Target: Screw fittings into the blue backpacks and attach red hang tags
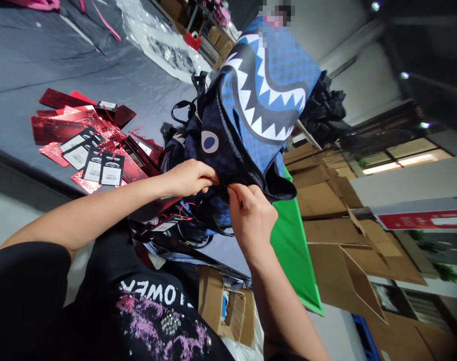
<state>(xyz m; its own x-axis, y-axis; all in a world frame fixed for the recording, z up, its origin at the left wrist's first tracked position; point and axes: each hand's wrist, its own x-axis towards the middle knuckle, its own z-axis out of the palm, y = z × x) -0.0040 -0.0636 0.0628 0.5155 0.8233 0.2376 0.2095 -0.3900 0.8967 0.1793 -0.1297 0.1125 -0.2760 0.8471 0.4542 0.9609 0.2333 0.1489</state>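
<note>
A blue checked backpack point(284, 65) with a printed shark mouth of white teeth stands in front of me, tilted in view. Against the dark edge of its opening, my left hand point(193, 178) and my right hand point(253, 215) meet almost fingertip to fingertip. Both pinch at something small; a faint thin red line shows between them, but I cannot make out what it is. Below the left hand hangs a black tag point(166, 224) with a white label and red string loops. A pile of shiny red tags point(100, 125) lies left of the backpack.
The grey-covered table point(21, 60) runs off to the left, with clear plastic wrapping point(164, 40) at its far side. A green panel point(294, 250) and several cardboard boxes point(326, 225) stand at right. Another open carton point(209, 296) sits below the table edge.
</note>
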